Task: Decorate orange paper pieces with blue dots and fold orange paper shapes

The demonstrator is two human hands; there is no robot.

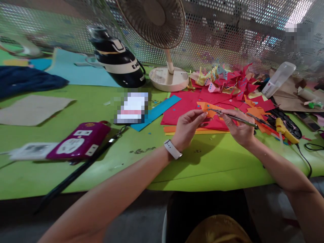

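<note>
My left hand (188, 126), with a white band at its wrist, pinches a small folded orange paper piece (204, 107) that bears blue dots. In my right hand (239, 126) is a pair of metal tweezers (234, 117), its tips at the face of the orange paper. Whether the tips grip a dot is too small to tell. Below both hands lie red paper sheets (174, 113), with orange sheets (172, 129) under their front edge. A heap of folded red, yellow and pink paper pieces (227, 81) rises just behind.
A yellow glue gun (287, 131) with a cord lies at right, near a clear bottle (279, 79). Behind stand a fan (167, 79) and a dark flask (121, 60). Left of my hands are a phone (133, 108), a blue paper strip (157, 113) and a purple power bank (79, 141).
</note>
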